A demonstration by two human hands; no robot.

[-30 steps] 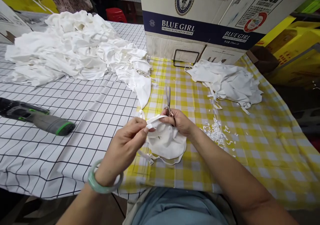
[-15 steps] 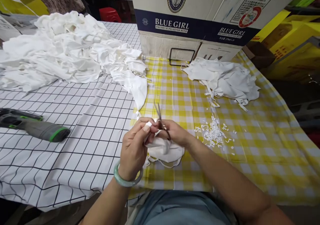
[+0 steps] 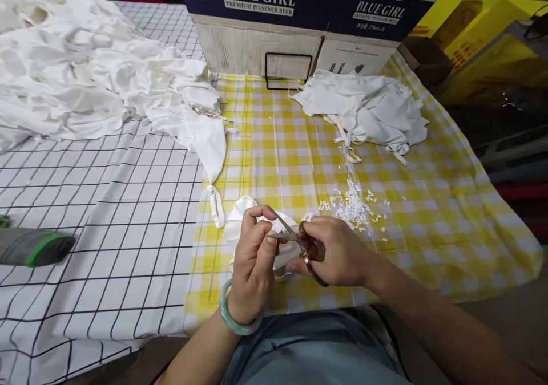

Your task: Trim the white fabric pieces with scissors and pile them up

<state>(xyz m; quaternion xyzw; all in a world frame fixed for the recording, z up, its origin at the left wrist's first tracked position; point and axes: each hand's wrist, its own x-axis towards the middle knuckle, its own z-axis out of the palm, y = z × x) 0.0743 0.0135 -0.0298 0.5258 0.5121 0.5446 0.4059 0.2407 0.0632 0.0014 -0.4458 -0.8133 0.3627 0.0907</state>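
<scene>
My right hand is wrapped round the handles of metal scissors. Their blades stand apart and point left, with the tips against the fingers of my left hand. That hand, with a green bangle on its wrist, is closed in a pinch on a white cloth garment. The exact bit of cloth between the fingertips is mostly hidden. The rest of the garment lies bunched behind and below both hands on the yellow checked tablecloth.
A large heap of white garments covers the back left, one strap trailing near my hands. A smaller garment pile lies back right, before a beer carton and black wire stand. White clippings and a grey-green tool also lie there.
The view has tilted down and shifted right. The scissors have swung from pointing up and away to pointing left, their blades opening at the left fingers. The garment now lies spread more behind the hands.
</scene>
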